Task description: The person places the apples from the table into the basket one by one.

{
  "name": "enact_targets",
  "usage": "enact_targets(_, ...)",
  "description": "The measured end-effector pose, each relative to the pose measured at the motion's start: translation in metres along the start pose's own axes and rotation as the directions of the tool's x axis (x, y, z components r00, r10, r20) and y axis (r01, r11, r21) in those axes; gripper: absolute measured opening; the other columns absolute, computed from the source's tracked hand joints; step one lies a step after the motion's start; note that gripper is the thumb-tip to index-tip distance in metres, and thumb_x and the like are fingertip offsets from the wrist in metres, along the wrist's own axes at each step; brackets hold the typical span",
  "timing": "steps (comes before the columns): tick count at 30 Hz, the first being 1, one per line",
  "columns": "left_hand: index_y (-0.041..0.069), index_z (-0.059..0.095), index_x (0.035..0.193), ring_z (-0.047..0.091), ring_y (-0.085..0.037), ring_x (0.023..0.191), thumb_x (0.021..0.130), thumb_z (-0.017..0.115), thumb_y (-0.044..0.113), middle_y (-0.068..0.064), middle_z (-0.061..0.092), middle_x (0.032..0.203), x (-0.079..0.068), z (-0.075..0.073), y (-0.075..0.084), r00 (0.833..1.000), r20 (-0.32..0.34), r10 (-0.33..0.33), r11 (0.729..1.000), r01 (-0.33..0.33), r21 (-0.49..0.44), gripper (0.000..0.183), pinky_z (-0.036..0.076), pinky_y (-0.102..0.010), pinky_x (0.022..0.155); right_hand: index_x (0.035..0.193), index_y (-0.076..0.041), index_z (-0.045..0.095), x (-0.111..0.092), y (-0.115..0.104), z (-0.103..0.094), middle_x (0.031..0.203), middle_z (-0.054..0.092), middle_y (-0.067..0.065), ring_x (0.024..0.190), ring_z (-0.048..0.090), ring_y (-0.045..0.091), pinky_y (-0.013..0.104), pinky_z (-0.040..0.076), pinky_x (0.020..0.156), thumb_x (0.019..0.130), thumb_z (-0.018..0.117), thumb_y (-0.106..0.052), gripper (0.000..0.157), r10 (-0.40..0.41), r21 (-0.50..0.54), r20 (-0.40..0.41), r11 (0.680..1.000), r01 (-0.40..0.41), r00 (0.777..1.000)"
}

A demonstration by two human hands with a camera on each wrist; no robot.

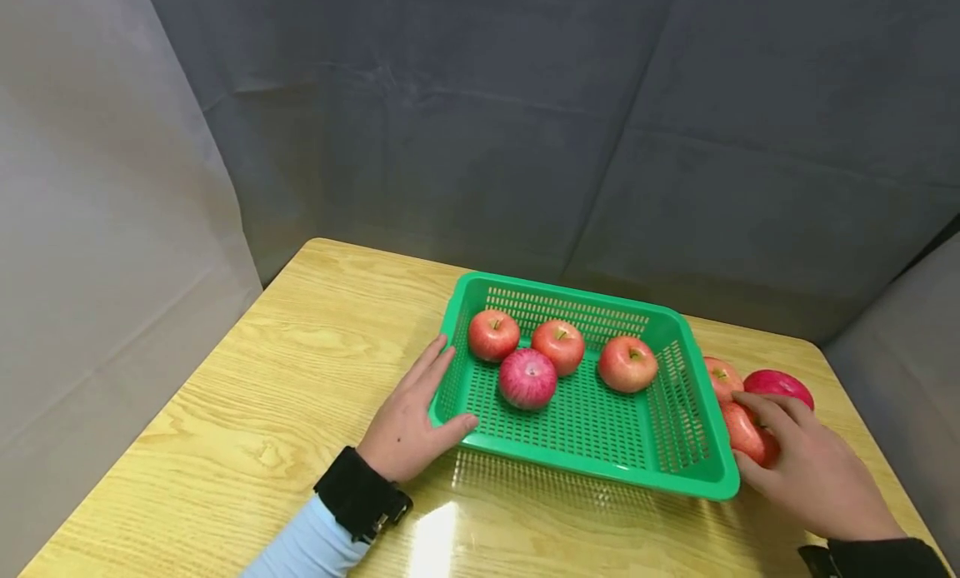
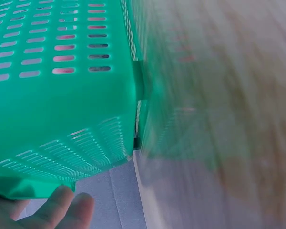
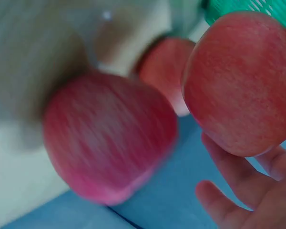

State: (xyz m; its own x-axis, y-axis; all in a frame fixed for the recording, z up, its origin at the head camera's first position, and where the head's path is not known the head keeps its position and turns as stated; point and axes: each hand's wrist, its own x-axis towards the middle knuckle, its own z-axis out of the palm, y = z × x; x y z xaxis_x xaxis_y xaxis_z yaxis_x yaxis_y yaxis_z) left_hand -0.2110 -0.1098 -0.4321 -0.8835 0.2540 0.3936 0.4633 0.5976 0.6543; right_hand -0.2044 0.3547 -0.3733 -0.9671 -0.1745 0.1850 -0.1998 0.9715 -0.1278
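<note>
A green plastic basket (image 1: 570,465) with slotted walls stands on the table and holds several red apples (image 1: 628,364). At its left end my left hand (image 1: 401,424) rests on the rim, fingers straight and spread, thumb over the near corner. Those fingertips show at the rim in the left wrist view. Just right of the basket, my right hand (image 1: 813,465) grips an apple (image 3: 243,83) between thumb and fingers. Beyond it are a paler apple (image 1: 722,378) beside the basket wall and a deep-pink apple (image 1: 780,386) behind the knuckles.
The wood-grain table (image 1: 247,395) extends left and in front of the basket. A dark grey cloth (image 1: 465,128) hangs along its back edge, and a pale cloth (image 1: 97,228) hangs on the left side.
</note>
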Motion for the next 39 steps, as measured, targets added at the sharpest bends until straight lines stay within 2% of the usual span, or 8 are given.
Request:
enact_targets(3, 0.013, 0.024, 0.150, 0.018, -0.012, 0.135, 0.085, 0.054, 0.063, 0.005, 0.010, 0.157, 0.001, 0.000, 0.001, 1.000, 0.001, 0.000, 1.000, 0.000, 0.000, 0.087, 0.038, -0.051, 0.101, 0.138, -0.019, 0.044, -0.002, 0.000, -0.021, 0.127, 0.039, 0.020, 0.088, 0.051, 0.039, 0.054, 0.046, 0.059, 0.079, 0.070, -0.051, 0.072, 0.031, -0.001, 0.005, 1.000, -0.031, 1.000)
enact_targets(6, 0.013, 0.024, 0.150, 0.018, -0.012, 0.135, 0.086, 0.055, 0.063, 0.005, 0.010, 0.157, 0.003, -0.001, 0.002, 1.000, -0.004, 0.002, 1.000, -0.002, -0.010, 0.087, 0.038, -0.051, 0.100, 0.139, -0.023, 0.043, 0.000, -0.001, -0.042, 0.125, 0.039, 0.018, 0.090, 0.050, 0.036, 0.054, 0.044, 0.058, 0.080, 0.068, -0.054, 0.071, 0.046, -0.007, -0.006, 0.999, -0.046, 0.999)
enact_targets(12, 0.012, 0.024, 0.150, 0.018, -0.010, 0.135, 0.085, 0.055, 0.063, 0.006, 0.010, 0.157, 0.004, 0.000, 0.003, 1.000, -0.006, 0.002, 1.000, -0.002, -0.030, 0.088, 0.038, -0.050, 0.101, 0.135, -0.013, 0.045, 0.009, -0.013, -0.074, 0.120, 0.040, 0.021, 0.086, 0.050, 0.036, 0.054, 0.046, 0.054, 0.078, 0.073, -0.046, 0.072, -0.016, -0.037, -0.082, 0.999, 0.013, 0.997)
enact_targets(15, 0.011, 0.024, 0.150, 0.018, -0.011, 0.135, 0.085, 0.054, 0.064, 0.005, 0.011, 0.156, 0.005, 0.000, 0.002, 1.000, -0.013, 0.003, 1.000, -0.003, -0.027, 0.088, 0.038, -0.050, 0.101, 0.137, -0.015, 0.044, 0.016, -0.025, -0.081, 0.121, 0.041, 0.019, 0.088, 0.050, 0.032, 0.052, 0.047, 0.056, 0.078, 0.073, -0.046, 0.073, -0.059, -0.035, -0.081, 0.998, 0.056, 0.995)
enact_targets(21, 0.012, 0.024, 0.150, 0.018, -0.011, 0.135, 0.086, 0.054, 0.064, 0.005, 0.011, 0.156, 0.003, 0.000, 0.001, 1.000, -0.011, -0.001, 1.000, 0.000, -0.029, 0.088, 0.039, -0.050, 0.100, 0.136, -0.022, 0.045, 0.034, -0.056, -0.083, 0.116, 0.046, 0.005, 0.084, 0.052, 0.021, 0.042, 0.047, 0.055, 0.078, 0.070, -0.054, 0.071, -0.167, -0.052, -0.038, 0.985, 0.165, 0.985)
enact_targets(29, 0.011, 0.024, 0.150, 0.019, -0.011, 0.135, 0.086, 0.055, 0.062, 0.003, 0.012, 0.156, -0.002, 0.001, 0.000, 1.000, -0.012, 0.003, 1.000, -0.004, -0.029, 0.087, 0.040, -0.051, 0.099, 0.129, -0.015, 0.048, 0.065, -0.092, -0.072, 0.112, 0.048, 0.001, 0.076, 0.052, 0.012, 0.033, 0.048, 0.056, 0.073, 0.076, -0.039, 0.067, -0.340, -0.092, 0.021, 0.936, 0.340, 0.940)
enact_targets(35, 0.010, 0.025, 0.149, 0.019, -0.011, 0.135, 0.086, 0.056, 0.061, 0.003, 0.013, 0.156, -0.003, 0.002, 0.000, 1.000, -0.012, -0.001, 0.999, 0.000, -0.033, 0.087, 0.039, -0.051, 0.099, 0.121, -0.014, 0.052, 0.084, -0.111, -0.055, 0.107, 0.046, -0.002, 0.071, 0.050, 0.011, 0.030, 0.046, 0.055, 0.068, 0.074, -0.031, 0.060, -0.414, -0.092, 0.077, 0.903, 0.420, 0.907)
enact_targets(39, 0.010, 0.025, 0.149, 0.019, -0.011, 0.135, 0.086, 0.055, 0.062, 0.002, 0.013, 0.156, -0.001, 0.001, 0.001, 1.000, -0.012, 0.003, 0.999, -0.003, -0.033, 0.088, 0.039, -0.051, 0.099, 0.119, -0.014, 0.054, 0.092, -0.118, -0.044, 0.106, 0.047, -0.001, 0.070, 0.050, 0.012, 0.030, 0.046, 0.054, 0.069, 0.075, -0.034, 0.058, -0.427, -0.092, 0.112, 0.895, 0.437, 0.898)
